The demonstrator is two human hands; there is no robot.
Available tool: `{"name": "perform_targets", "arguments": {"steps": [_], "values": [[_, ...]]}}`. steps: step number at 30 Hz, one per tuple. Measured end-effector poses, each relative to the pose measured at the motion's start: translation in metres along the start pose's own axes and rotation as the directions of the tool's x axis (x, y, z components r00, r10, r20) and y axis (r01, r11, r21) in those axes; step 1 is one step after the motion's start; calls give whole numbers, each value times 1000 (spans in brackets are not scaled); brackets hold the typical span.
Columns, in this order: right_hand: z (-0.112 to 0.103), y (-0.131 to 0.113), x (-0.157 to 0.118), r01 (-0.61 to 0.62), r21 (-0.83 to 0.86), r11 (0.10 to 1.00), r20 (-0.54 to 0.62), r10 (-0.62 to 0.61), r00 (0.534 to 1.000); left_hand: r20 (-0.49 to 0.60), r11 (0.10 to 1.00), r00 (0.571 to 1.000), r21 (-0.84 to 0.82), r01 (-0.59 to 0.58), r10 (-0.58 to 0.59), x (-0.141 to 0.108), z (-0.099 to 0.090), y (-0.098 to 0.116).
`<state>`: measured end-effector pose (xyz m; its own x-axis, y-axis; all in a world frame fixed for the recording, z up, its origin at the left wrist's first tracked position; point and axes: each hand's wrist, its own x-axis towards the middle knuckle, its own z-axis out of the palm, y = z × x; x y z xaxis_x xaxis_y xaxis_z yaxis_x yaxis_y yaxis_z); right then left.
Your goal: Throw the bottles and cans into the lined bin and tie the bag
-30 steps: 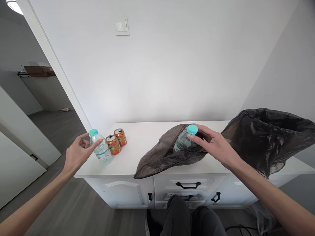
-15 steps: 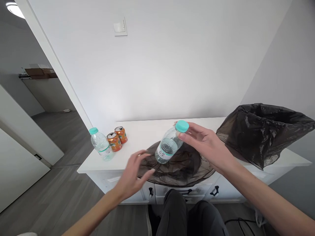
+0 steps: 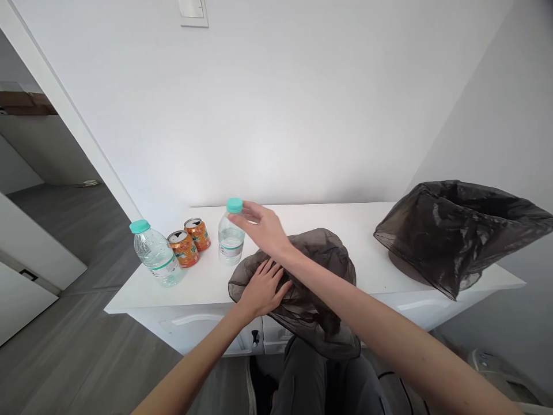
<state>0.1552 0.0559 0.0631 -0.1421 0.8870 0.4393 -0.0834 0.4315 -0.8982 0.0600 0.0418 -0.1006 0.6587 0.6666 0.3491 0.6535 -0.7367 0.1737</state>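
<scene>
My right hand (image 3: 263, 227) pinches a clear plastic water bottle (image 3: 230, 237) just below its teal cap. The bottle is upright at the white cabinet top, to the left of a crumpled dark see-through trash bag (image 3: 322, 253). My left hand (image 3: 265, 288) lies on that bag with its fingers spread, under my right forearm. A second water bottle (image 3: 162, 259) with a teal cap stands at the left end, tilted in view. Beside it are two orange soda cans, a nearer can (image 3: 184, 252) and a farther can (image 3: 197, 233), both with opened tops.
At the right end of the white cabinet (image 3: 190, 297) stands a bin lined with a black trash bag (image 3: 449, 236), its mouth spread wide. A wall with a light switch (image 3: 193, 10) rises behind. My knees are close below the front edge, and a doorway lies left.
My right hand has carried the bottle left, from above the bag to beside the cans. My left hand has come down onto the bag, whose front part now hangs lower over the edge.
</scene>
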Motion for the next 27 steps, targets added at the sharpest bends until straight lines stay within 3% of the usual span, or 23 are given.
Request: {"name": "perform_targets", "arguments": {"steps": [4,8,12,16,19,22,25,27], "values": [[43,29,41,-21,-112,993,51,27,998,26,999,1000,-39,17,-16,-2,-4,0],[77,53,65,-78,-158,984,61,89,994,68,997,997,-74,33,-28,-5,-2,-3],[96,71,77,-93,-168,981,83,108,991,80,994,997,-106,25,-16,-8,3,-7],[100,75,80,-114,-203,973,104,137,985,79,995,997,-100,4,4,-8,-1,-6],[93,70,76,-123,-237,964,125,156,980,116,997,993,-72,39,-30,-8,-6,-2],[68,60,63,-93,-281,955,127,133,983,94,997,994,-50,61,-56,-7,-6,1],[21,45,37,12,-412,911,173,65,983,29,998,998,-43,54,-52,-7,-3,3],[-19,32,6,88,-542,836,235,51,971,22,998,998,-36,52,-52,-7,-2,2]]}}
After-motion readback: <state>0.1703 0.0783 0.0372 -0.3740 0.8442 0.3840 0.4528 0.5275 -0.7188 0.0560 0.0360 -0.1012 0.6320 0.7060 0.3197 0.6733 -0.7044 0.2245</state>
